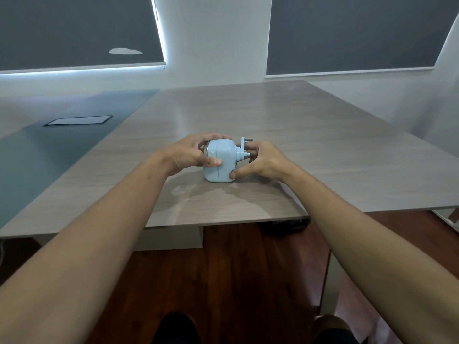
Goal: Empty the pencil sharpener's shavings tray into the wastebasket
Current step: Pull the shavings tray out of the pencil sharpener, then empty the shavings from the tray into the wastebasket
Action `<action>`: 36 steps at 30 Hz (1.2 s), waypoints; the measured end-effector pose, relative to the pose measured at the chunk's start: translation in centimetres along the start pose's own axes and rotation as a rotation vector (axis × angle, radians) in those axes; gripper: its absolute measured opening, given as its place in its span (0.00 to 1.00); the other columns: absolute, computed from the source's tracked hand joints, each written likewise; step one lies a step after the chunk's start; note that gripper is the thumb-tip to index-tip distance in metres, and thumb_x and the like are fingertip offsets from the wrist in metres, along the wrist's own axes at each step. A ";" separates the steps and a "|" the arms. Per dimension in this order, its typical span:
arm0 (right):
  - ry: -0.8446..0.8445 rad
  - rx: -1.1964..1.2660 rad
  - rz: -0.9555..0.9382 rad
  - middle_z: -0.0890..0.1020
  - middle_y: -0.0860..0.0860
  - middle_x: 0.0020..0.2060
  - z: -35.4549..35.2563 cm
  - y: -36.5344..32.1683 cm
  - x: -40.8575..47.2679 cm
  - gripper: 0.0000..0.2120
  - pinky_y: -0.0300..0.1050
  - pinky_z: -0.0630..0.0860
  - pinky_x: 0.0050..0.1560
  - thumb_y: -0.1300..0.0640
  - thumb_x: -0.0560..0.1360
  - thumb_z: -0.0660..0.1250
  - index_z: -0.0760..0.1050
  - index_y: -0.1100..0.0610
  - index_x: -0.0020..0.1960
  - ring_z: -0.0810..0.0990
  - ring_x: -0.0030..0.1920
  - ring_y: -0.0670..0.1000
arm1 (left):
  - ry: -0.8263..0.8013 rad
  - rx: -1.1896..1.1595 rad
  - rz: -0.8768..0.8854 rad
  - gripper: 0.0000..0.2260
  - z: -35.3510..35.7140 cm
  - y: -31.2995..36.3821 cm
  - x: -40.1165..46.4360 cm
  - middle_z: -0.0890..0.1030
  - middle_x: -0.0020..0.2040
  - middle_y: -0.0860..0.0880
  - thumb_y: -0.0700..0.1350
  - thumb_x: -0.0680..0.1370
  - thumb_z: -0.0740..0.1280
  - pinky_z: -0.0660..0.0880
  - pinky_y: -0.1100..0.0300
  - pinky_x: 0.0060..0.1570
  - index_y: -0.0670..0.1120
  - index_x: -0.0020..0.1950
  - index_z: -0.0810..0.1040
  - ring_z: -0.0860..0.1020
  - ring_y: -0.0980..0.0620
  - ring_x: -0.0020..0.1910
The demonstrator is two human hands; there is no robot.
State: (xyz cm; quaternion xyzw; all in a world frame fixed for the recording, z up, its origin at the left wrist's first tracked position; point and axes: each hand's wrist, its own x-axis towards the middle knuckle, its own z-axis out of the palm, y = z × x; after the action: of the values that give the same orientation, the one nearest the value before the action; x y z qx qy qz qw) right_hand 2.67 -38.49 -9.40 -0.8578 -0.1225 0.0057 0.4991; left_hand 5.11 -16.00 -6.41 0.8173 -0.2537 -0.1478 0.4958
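Observation:
A light blue pencil sharpener (221,155) with a crank handle on its right side stands upright on the wooden table (273,115), near the front edge. My left hand (192,152) wraps its left side, fingers over the top and thumb on the front face. My right hand (260,161) is against its right side, the thumb pressing the lower right corner and the fingers curled behind the crank. The shavings tray cannot be told apart from the body. No wastebasket is in view.
A grey-blue strip (49,155) with a recessed rectangular panel (79,120) runs along the table's left part. Dark wooden floor (236,269) lies below the front edge. Walls and drawn blinds stand behind.

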 end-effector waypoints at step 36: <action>0.415 0.069 0.155 0.86 0.53 0.47 -12.7 3.9 -17.8 0.26 0.33 0.80 0.51 0.66 0.64 0.79 0.81 0.60 0.61 0.85 0.48 0.48 | 0.400 0.400 0.065 0.20 11.9 9.6 2.4 0.79 0.65 0.50 0.55 0.71 0.70 0.67 0.58 0.67 0.51 0.61 0.81 0.74 0.50 0.67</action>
State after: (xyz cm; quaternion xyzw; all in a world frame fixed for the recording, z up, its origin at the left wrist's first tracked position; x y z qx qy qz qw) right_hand -12.13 -55.07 -8.35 -0.8299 0.0492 -0.1282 0.5407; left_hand -1.38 -29.73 -3.38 0.9032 -0.2009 0.0852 0.3696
